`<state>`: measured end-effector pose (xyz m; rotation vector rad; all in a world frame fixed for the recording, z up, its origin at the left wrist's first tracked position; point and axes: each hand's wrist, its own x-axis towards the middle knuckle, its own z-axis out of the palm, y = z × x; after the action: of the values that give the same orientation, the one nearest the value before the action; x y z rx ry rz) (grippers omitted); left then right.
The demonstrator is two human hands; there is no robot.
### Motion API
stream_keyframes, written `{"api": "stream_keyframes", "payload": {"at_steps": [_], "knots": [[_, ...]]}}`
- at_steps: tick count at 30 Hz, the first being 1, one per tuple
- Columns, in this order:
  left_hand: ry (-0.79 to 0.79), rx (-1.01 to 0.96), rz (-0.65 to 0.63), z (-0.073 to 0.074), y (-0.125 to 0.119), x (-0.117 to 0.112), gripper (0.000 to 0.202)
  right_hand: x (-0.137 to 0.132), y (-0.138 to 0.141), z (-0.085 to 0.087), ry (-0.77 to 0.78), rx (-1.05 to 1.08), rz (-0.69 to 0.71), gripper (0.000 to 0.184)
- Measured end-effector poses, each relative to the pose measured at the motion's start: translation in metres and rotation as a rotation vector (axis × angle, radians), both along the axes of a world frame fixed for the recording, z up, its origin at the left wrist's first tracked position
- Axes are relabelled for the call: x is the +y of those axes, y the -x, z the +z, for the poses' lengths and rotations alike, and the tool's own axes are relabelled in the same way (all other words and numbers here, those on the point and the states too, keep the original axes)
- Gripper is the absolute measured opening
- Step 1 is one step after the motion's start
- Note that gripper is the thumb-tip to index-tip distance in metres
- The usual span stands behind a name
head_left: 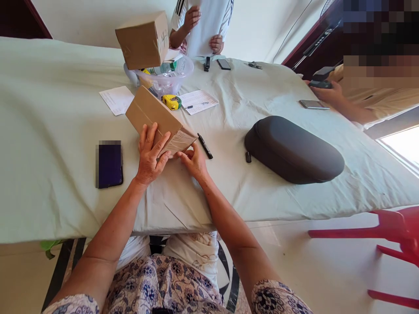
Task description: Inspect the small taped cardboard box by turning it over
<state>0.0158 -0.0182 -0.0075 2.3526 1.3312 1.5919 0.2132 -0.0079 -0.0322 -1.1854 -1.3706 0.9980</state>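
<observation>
A flat brown cardboard box (153,114) lies tilted on the cloth-covered table (59,100), its near end sealed with clear tape. My left hand (151,153) lies on top of the box with fingers spread flat, holding it down. My right hand (194,160) pinches at the taped near end of the box, fingers pressed together. A black marker (205,145) lies just to the right of the box.
A dark phone (110,164) lies left of my hands; a large black zip case (293,149) sits right. Behind are a yellow tape measure (171,102), papers (198,101), a plastic bowl (166,76) under a second carton (144,40). Two other people stand at the far and right edges. A red chair (393,235) is right.
</observation>
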Motion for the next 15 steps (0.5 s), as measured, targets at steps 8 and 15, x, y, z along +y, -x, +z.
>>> {"api": "stream_keyframes", "payload": {"at_steps": [8,15], "knots": [[-0.095,-0.108,0.003,0.01,0.008,-0.002,0.053,0.0,-0.004,0.007,-0.075,-0.34,-0.06,0.056],[-0.099,-0.104,0.08,0.011,0.007,-0.001,0.045,-0.003,-0.005,0.011,-0.04,-0.49,-0.073,0.063]]}}
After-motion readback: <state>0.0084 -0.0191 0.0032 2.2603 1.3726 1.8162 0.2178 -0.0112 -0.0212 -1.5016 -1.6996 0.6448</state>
